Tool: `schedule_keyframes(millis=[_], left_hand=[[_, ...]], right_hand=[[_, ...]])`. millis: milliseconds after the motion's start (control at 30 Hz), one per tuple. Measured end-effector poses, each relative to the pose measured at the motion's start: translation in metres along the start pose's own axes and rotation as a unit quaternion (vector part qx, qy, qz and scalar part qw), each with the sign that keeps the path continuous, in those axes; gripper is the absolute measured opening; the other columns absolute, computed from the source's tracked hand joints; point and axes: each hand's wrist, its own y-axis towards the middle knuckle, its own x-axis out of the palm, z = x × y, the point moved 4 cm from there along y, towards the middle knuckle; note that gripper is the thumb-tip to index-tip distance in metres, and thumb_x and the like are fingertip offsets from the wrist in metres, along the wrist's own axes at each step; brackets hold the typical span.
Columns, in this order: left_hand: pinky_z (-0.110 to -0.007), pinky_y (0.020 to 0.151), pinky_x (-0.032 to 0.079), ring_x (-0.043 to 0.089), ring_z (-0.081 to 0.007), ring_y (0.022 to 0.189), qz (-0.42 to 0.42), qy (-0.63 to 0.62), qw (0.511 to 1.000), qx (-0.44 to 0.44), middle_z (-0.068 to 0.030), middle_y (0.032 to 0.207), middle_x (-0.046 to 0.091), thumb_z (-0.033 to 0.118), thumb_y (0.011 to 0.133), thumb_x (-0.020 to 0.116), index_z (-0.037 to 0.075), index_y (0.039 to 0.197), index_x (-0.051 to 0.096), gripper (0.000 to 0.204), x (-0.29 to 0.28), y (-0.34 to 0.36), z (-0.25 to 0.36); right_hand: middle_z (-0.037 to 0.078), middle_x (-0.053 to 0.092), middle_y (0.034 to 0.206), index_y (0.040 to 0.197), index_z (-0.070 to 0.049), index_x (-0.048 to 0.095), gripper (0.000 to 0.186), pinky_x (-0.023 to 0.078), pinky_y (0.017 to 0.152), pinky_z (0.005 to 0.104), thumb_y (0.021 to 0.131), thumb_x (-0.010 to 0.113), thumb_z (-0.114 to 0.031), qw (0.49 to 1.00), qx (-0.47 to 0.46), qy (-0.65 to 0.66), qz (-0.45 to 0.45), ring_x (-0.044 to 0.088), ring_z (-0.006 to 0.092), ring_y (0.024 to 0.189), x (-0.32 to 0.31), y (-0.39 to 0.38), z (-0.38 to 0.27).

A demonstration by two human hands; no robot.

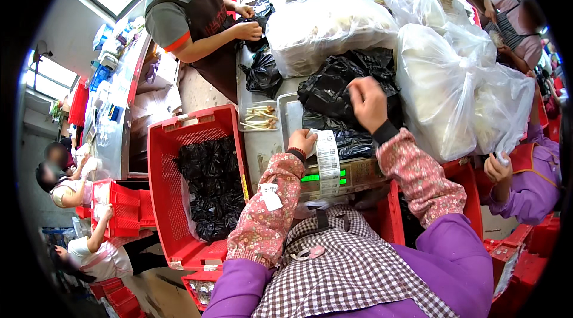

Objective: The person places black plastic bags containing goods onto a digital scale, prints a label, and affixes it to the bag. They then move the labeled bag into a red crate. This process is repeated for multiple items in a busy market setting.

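Note:
My left hand (302,142) pinches the edge of a strip of white printed labels (327,157). The strip hangs down over the front of a scale (364,173) with a lit green display. Over a black plastic bag (331,88) on the scale's metal tray (289,116) is my right hand (367,103), blurred, with its fingers bent downward. Whether it touches the bag or holds anything cannot be made out. Another white label (271,197) sticks to my left sleeve.
A red crate (160,181) of black bags stands at left. Pale root-like stalks (260,117) lie left of the tray. Large clear bags (439,79) crowd the right. Across the table, a person (197,25) handles black plastic; another person's hand (498,169) grips clear plastic at right.

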Motion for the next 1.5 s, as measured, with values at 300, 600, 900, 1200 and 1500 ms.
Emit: schedule_keyframes(millis=[300, 600, 900, 1200, 1500], left_hand=[[-0.036, 0.060, 0.051, 0.065, -0.0254, 0.058, 0.012, 0.053, 0.998, 0.008, -0.0148, 0.062, 0.065, 0.024, 0.086, 0.058, -0.001, 0.079, 0.068, 0.028, -0.005, -0.026, 0.010], [-0.031, 0.050, 0.050, 0.063, -0.0158, 0.054, -0.160, 0.126, 0.979, -0.019, -0.0094, 0.067, 0.065, 0.033, 0.087, 0.064, -0.005, 0.086, 0.066, 0.038, -0.018, -0.039, 0.046], [-0.031, 0.050, 0.043, 0.053, -0.0149, 0.051, -0.191, 0.000, 0.967, 0.171, -0.0074, 0.063, 0.054, 0.022, 0.086, 0.066, -0.001, 0.081, 0.052, 0.027, 0.015, -0.135, 0.087], [-0.022, 0.050, 0.044, 0.054, -0.0041, 0.056, -0.265, -0.149, 0.948, 0.095, 0.0022, 0.073, 0.059, 0.022, 0.090, 0.063, 0.002, 0.088, 0.062, 0.020, -0.028, -0.103, 0.105], [-0.030, 0.047, 0.047, 0.059, -0.0136, 0.047, -0.003, -0.055, 0.995, -0.077, -0.0072, 0.061, 0.064, 0.022, 0.086, 0.065, -0.002, 0.084, 0.069, 0.025, -0.003, -0.026, 0.036]], right_hand=[[0.016, 0.054, 0.127, 0.119, 0.001, 0.055, 0.035, 0.041, 0.100, 0.0387, 0.086, 0.052, -0.010, 0.917, -0.118, -0.012, -0.381, 0.052, 0.0300, 0.118, 0.053, -0.130, 0.014], [0.016, 0.053, 0.130, 0.118, 0.000, 0.055, 0.038, 0.039, 0.102, 0.0390, 0.082, 0.052, -0.009, 0.916, -0.111, -0.017, -0.385, 0.049, 0.0294, 0.122, 0.058, -0.131, 0.021], [0.011, 0.060, 0.109, 0.104, -0.002, 0.061, 0.031, 0.045, 0.089, 0.0387, 0.076, 0.067, -0.014, 0.943, -0.073, -0.010, -0.323, 0.055, 0.0300, 0.104, 0.043, -0.104, 0.012], [0.018, 0.064, 0.079, 0.085, 0.000, 0.065, 0.014, 0.050, 0.068, 0.0387, 0.081, 0.060, -0.013, 0.945, 0.106, 0.060, -0.305, 0.063, 0.0345, 0.074, 0.062, -0.082, 0.059], [0.013, 0.061, 0.089, 0.092, -0.004, 0.061, 0.010, 0.048, 0.077, 0.0398, 0.084, 0.056, -0.009, 0.953, -0.070, 0.087, -0.282, 0.059, 0.0317, 0.087, 0.028, -0.056, -0.014]])
